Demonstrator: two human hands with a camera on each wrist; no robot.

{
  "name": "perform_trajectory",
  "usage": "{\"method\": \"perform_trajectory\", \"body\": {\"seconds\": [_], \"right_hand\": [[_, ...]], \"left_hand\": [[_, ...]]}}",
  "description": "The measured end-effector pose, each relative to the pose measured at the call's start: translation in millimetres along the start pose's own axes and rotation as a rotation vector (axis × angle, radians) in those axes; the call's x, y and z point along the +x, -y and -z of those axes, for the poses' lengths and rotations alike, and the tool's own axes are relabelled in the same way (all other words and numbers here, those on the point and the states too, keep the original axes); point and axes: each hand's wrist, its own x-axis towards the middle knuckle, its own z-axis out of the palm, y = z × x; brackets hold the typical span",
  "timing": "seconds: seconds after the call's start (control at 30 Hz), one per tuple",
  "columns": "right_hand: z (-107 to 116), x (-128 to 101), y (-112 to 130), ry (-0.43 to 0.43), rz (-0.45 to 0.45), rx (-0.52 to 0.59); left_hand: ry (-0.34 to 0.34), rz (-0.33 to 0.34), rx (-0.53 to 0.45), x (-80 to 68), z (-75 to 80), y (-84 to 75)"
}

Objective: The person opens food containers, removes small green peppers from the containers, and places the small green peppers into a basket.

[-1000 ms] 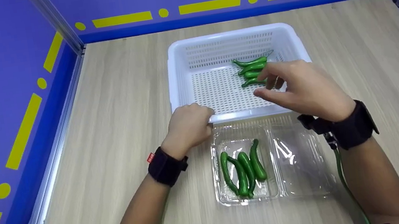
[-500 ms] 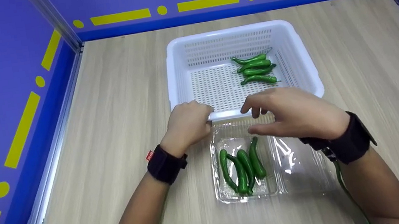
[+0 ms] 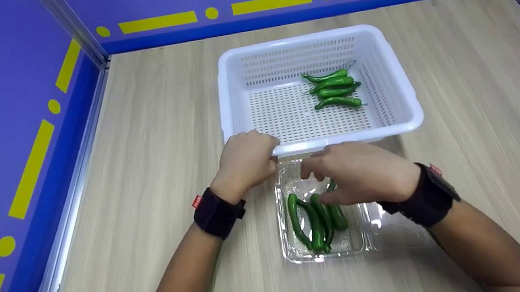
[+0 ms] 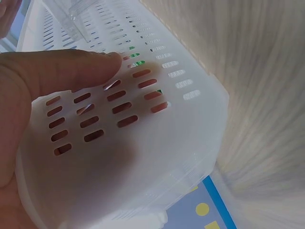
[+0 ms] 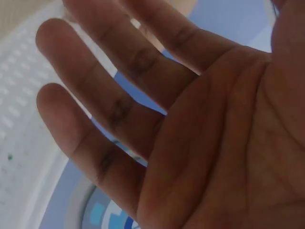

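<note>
My left hand (image 3: 249, 157) grips the near-left rim of a white slotted basket (image 3: 400, 95). In the left wrist view the thumb (image 4: 62, 71) lies on the outside of the basket wall (image 4: 162, 143), and fingers show through its slots. Several green peppers (image 3: 333, 90) lie in the basket's back right. A clear plastic tray (image 3: 326, 255) in front of the basket holds several more green peppers (image 3: 312, 220). My right hand (image 3: 332, 174) hovers just over them. Its fingers (image 5: 95, 95) are spread and hold nothing.
The tray's clear lid (image 3: 396, 231) lies open to the right on the wooden table (image 3: 146, 131). Blue walls with yellow marks and metal rails (image 3: 70, 25) bound the table on the left, back and right.
My right hand has drawn back from over the basket's peppers, toward me and to the left, and come down over the tray. The left hand has stayed on the basket rim.
</note>
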Motion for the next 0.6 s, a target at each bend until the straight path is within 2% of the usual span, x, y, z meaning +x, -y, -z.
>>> {"method": "perform_trajectory", "body": {"seconds": [0.13, 0.4, 0.6], "right_hand": [[-10.4, 5.4, 6.0, 0.018, 0.02, -0.023], [-27.5, 13.9, 10.3, 0.07, 0.006, -0.083], [-36.4, 17.9, 9.4, 0.069, -0.008, -0.096]], "left_hand": [[0.001, 0.007, 0.0, 0.1, 0.7, 0.7], [0.02, 0.012, 0.0, -0.3, 0.7, 1.3], [0.011, 0.001, 0.006, -0.1, 0.1, 0.9]]}}
